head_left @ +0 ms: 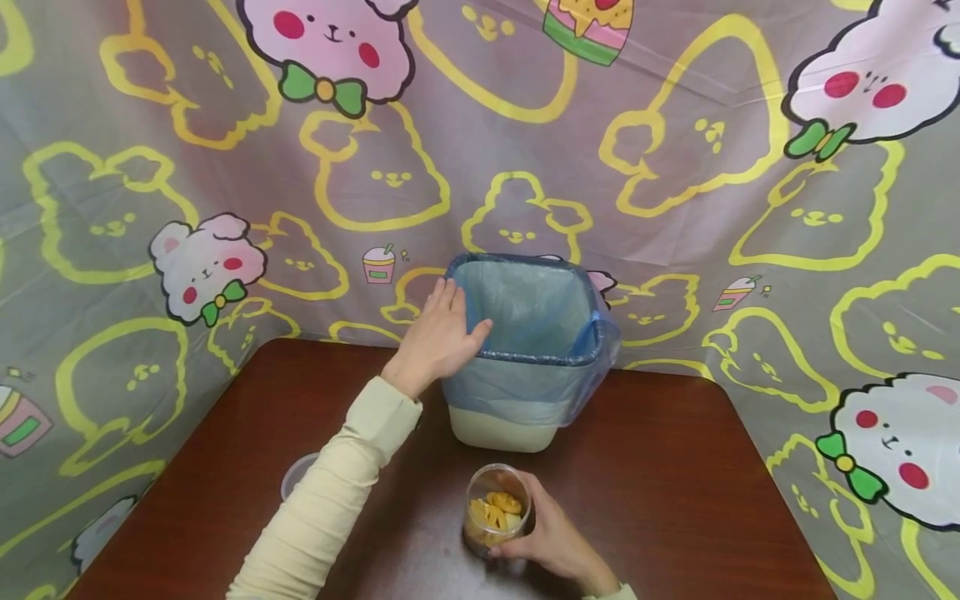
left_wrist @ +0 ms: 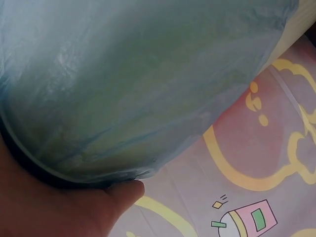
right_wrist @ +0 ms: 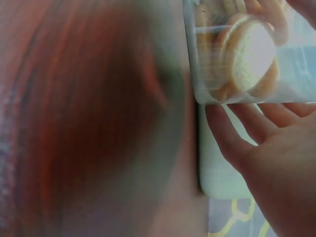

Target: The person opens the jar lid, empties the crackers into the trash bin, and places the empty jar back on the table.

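Right hand (head_left: 551,529): one; I see thumb and fingers curled round the jar (head_left: 497,478), spread no wider than its side.
Jar: clear, mouth upward, in front of the bin (head_left: 504,431); I cannot tell whether it touches the table (head_left: 660,500).
Biscuits (head_left: 498,508): several, golden, lying below the jar's rim.
Clear round piece (head_left: 296,473): front-left of the bin, partly hidden by the left sleeve (head_left: 322,492).
Left hand (head_left: 442,333): fingers straight, thumb spread, touching the bin's left rim; I make out nothing clasped.
Bin: pale, blue liner (head_left: 525,387) folded over the rim.
Printed cloth (head_left: 517,150): behind the bin.
Handling note: I judge the step to be steadying the bin, jar in hand; I would press the liner lightly, keep the jar level, and not squeeze its wall.
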Tool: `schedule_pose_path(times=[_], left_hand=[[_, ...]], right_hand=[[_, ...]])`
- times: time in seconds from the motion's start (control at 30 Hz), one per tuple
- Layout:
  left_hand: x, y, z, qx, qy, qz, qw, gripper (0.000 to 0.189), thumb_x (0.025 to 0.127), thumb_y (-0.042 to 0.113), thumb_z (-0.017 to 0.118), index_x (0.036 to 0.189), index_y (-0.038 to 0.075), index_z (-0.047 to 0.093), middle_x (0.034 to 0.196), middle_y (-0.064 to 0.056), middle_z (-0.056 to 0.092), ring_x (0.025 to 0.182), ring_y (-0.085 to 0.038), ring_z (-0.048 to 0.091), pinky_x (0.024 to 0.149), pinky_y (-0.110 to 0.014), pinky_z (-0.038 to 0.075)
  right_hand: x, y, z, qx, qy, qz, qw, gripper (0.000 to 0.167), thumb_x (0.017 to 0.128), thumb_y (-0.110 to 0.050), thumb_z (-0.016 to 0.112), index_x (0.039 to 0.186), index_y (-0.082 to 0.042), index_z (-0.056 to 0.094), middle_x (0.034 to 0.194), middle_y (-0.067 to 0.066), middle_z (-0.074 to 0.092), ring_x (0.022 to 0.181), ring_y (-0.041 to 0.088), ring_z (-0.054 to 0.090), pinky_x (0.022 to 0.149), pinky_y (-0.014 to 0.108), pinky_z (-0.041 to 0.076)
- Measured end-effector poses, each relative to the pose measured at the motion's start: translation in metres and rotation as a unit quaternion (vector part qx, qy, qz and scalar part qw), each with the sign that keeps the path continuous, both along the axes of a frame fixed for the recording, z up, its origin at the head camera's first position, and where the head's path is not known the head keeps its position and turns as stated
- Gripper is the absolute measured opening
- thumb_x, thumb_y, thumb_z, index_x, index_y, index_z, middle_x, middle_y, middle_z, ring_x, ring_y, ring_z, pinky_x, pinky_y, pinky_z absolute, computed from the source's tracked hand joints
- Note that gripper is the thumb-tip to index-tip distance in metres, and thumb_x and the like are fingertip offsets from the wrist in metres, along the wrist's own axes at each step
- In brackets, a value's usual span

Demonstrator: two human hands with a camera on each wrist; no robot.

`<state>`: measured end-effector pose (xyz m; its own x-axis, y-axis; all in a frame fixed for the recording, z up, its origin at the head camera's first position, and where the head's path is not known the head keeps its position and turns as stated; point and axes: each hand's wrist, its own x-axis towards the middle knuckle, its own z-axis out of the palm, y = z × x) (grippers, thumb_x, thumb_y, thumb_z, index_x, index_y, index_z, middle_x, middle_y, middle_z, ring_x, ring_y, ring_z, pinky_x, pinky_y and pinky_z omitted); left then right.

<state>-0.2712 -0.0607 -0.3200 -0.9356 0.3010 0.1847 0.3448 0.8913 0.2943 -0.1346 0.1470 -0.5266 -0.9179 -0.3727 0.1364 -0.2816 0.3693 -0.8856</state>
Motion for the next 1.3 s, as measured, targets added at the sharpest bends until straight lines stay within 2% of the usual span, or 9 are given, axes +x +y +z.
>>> schedule_pose_path(times=[0.23, 0.4, 0.5, 0.77, 0.93, 1.3], left_hand=[[-0.001, 0.000, 0.000, -0.017, 0.005, 0.004, 0.9998, 0.078, 0.099, 0.052, 0.034, 0.150, -0.007, 0.022, 0.160, -0.023, 0.014, 0.150, -0.035, 0.006, 0.121, -0.047, 0.016], [0.001, -0.002, 0.001, -0.019, 0.001, 0.006, 0.9998, 0.078, 0.099, 0.052, 0.034, 0.150, -0.005, 0.022, 0.160, -0.022, 0.013, 0.150, -0.034, 0.005, 0.120, -0.050, 0.017], [0.001, -0.002, 0.001, -0.020, -0.002, 0.006, 0.9998, 0.078, 0.099, 0.052, 0.034, 0.150, -0.005, 0.022, 0.160, -0.021, 0.013, 0.151, -0.033, 0.004, 0.121, -0.049, 0.015], [0.000, -0.002, 0.002, -0.023, -0.005, 0.002, 0.9997, 0.078, 0.099, 0.050, 0.035, 0.150, -0.007, 0.021, 0.160, -0.022, 0.012, 0.151, -0.033, 0.004, 0.123, -0.043, 0.011], [-0.001, -0.002, 0.002, -0.023, -0.014, 0.002, 0.9996, 0.078, 0.099, 0.052, 0.034, 0.151, -0.005, 0.021, 0.161, -0.021, 0.010, 0.151, -0.032, 0.001, 0.122, -0.044, 0.013], [0.000, -0.001, 0.003, -0.024, -0.017, -0.003, 0.9996, 0.077, 0.100, 0.051, 0.033, 0.151, -0.005, 0.020, 0.161, -0.021, 0.011, 0.151, -0.032, 0.000, 0.123, -0.042, 0.010]], right_hand=[[-0.002, 0.001, 0.007, -0.053, 0.040, 0.016, 0.9977, 0.089, 0.064, -0.027, 0.090, 0.138, -0.013, 0.045, 0.135, 0.011, 0.057, 0.123, 0.032, 0.053, 0.106, 0.024, 0.038], [-0.002, 0.000, 0.012, -0.084, 0.053, 0.017, 0.9949, 0.088, 0.066, -0.021, 0.089, 0.139, -0.013, 0.043, 0.135, 0.014, 0.056, 0.124, 0.028, 0.054, 0.099, 0.025, 0.043], [0.000, 0.000, 0.017, -0.105, 0.050, 0.016, 0.9930, 0.086, 0.066, -0.015, 0.088, 0.139, -0.012, 0.042, 0.135, 0.014, 0.056, 0.125, 0.026, 0.054, 0.095, 0.026, 0.045], [0.004, 0.000, 0.038, -0.185, 0.010, 0.035, 0.9820, 0.085, 0.070, 0.000, 0.081, 0.142, -0.006, 0.038, 0.140, 0.022, 0.049, 0.127, 0.025, 0.052, 0.098, 0.023, 0.046], [0.007, 0.000, 0.047, -0.198, 0.017, 0.026, 0.9797, 0.083, 0.071, 0.003, 0.080, 0.142, -0.004, 0.038, 0.139, 0.024, 0.048, 0.125, 0.025, 0.053, 0.098, 0.023, 0.046], [0.009, -0.003, 0.061, -0.217, 0.080, 0.005, 0.9728, 0.086, 0.068, 0.006, 0.079, 0.142, 0.000, 0.038, 0.134, 0.029, 0.049, 0.121, 0.018, 0.054, 0.101, 0.017, 0.042]])
